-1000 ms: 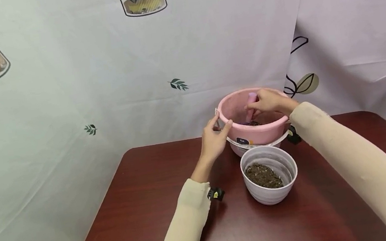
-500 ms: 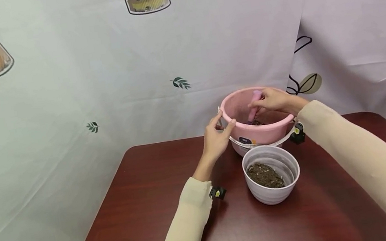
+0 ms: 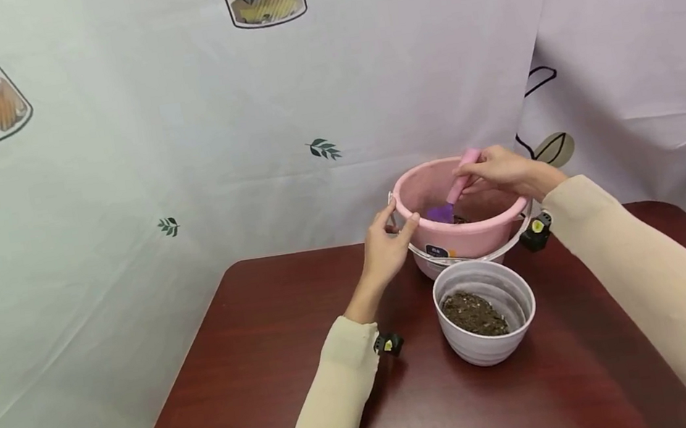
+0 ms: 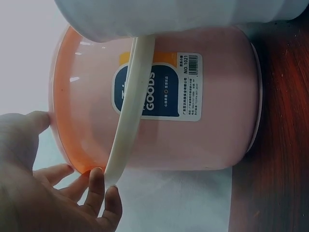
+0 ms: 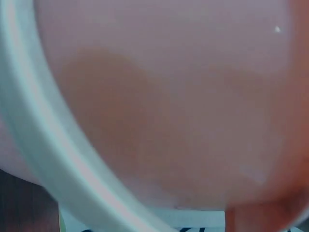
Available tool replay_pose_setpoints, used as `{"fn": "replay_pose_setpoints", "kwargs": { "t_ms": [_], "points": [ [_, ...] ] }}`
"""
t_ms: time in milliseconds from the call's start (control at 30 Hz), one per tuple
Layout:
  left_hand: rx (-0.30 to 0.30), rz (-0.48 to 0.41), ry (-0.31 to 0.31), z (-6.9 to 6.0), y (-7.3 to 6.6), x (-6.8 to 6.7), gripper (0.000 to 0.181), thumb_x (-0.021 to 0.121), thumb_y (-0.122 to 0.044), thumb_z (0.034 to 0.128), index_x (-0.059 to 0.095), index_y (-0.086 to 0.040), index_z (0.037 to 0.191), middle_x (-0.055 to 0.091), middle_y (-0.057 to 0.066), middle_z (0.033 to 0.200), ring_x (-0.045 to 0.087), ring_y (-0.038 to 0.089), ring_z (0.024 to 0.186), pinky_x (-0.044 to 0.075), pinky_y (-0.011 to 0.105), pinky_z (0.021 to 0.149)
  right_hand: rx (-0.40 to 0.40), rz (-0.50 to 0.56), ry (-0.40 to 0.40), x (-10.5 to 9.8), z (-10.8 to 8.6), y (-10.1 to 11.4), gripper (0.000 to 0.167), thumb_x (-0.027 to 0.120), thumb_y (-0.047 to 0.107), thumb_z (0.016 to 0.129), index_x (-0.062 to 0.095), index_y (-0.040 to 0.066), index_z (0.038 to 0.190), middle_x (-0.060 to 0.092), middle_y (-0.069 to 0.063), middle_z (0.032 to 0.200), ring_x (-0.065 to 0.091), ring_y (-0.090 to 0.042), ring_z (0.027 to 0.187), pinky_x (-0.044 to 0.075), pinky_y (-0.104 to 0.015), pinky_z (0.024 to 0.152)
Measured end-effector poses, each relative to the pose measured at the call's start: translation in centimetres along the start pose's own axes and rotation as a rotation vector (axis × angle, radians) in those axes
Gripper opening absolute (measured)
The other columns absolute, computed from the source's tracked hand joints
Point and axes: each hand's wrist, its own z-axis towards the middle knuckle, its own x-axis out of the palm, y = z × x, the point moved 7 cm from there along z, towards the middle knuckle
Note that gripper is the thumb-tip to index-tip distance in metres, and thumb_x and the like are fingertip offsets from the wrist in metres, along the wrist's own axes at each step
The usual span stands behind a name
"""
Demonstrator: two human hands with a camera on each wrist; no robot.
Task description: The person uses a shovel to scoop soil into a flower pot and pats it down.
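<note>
While the L hand (image 3: 383, 246) grips the rim of the pink bucket (image 3: 481, 242) w/ thumb & fingers, the R hand (image 3: 500, 168), apart from it, holds a tilted trowel (image 3: 457, 191) by its pink handle, purple blade inside the bucket. White pot (image 3: 486, 352) w/ dark soil (image 3: 474, 314) stands just in front on the red-brown tbl (image 3: 273, 370).

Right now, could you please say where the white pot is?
In the head view, the white pot stands right of centre, just in front of the pink bucket.
</note>
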Motion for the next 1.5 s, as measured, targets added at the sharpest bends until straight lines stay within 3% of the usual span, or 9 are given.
{"fn": "replay_pose_setpoints", "kwargs": {
  "t_ms": [167,367,600,900,1067,1300,1500],
  "points": [
    [0.004,-0.005,0.003,0.0,-0.2,0.0,0.059,0.07,-0.029,0.0933,0.052,-0.001,0.142,0.058,0.019,0.102,0.058,0.026,0.088,0.046,0.025,0.073,0.032,0.077,-0.036,-1.1,-0.5,0.4,0.023,0.056,0.008,0.101,0.071,-0.006,0.091,0.074,-0.019,0.084,0.073,-0.024,0.088,0.053,-0.038,0.089],
    [-0.015,-0.003,-0.001,-0.1,-0.2,-0.3,0.06,0.07,-0.029,0.0934,0.051,-0.001,0.143,0.059,0.023,0.109,0.058,0.027,0.09,0.047,0.027,0.075,0.07,0.276,-0.044,-1.4,-0.9,0.9,0.03,0.051,0.005,0.102,0.072,-0.004,0.083,0.073,-0.02,0.083,0.074,-0.025,0.08,0.055,-0.029,0.081],
    [-0.018,0.008,0.004,0.0,-0.3,-0.2,0.06,0.07,-0.029,0.0936,0.051,-0.001,0.143,0.059,0.022,0.113,0.06,0.031,0.093,0.047,0.028,0.076,0.09,0.322,-0.115,-2.5,-1.9,1.1,0.03,0.057,0.008,0.101,0.075,0.001,0.079,0.074,-0.013,0.077,0.074,-0.02,0.077,0.055,-0.025,0.078],
    [-0.028,0.009,0.007,0.0,-0.3,0.0,0.059,0.069,-0.029,0.0937,0.051,-0.003,0.143,0.06,0.018,0.12,0.057,0.024,0.09,0.047,0.027,0.075,-0.006,0.461,-0.183,-4.0,-3.6,0.7,0.025,0.062,0.011,0.098,0.076,-0.001,0.081,0.074,-0.014,0.079,0.074,-0.019,0.081,0.055,-0.025,0.078],
    [-0.036,0.015,0.008,-0.1,-0.3,0.0,0.059,0.069,-0.03,0.0937,0.051,-0.004,0.144,0.059,0.014,0.125,0.058,0.025,0.092,0.047,0.027,0.076,-0.071,0.532,-0.186,-4.2,-4.0,0.6,0.021,0.068,0.013,0.094,0.076,-0.006,0.087,0.073,-0.02,0.083,0.074,-0.025,0.083,0.055,-0.027,0.079],
    [-0.025,0.005,-0.001,-0.1,0.0,0.2,0.058,0.069,-0.03,0.094,0.052,-0.004,0.143,0.059,0.019,0.123,0.054,0.021,0.088,0.044,0.028,0.077,-0.058,0.555,-0.239,-4.5,-4.5,-0.1,0.019,0.068,0.012,0.094,0.076,-0.002,0.082,0.074,-0.017,0.079,0.074,-0.025,0.078,0.056,-0.026,0.074],
    [-0.032,0.006,0.016,-0.1,0.2,0.2,0.06,0.068,-0.03,0.0948,0.049,-0.004,0.145,0.057,0.02,0.125,0.053,0.022,0.088,0.044,0.028,0.077,-0.082,0.586,-0.216,-4.5,-4.5,-0.5,0.02,0.066,0.009,0.095,0.075,-0.004,0.084,0.073,-0.021,0.081,0.074,-0.028,0.078,0.056,-0.028,0.075]
  ]
}}
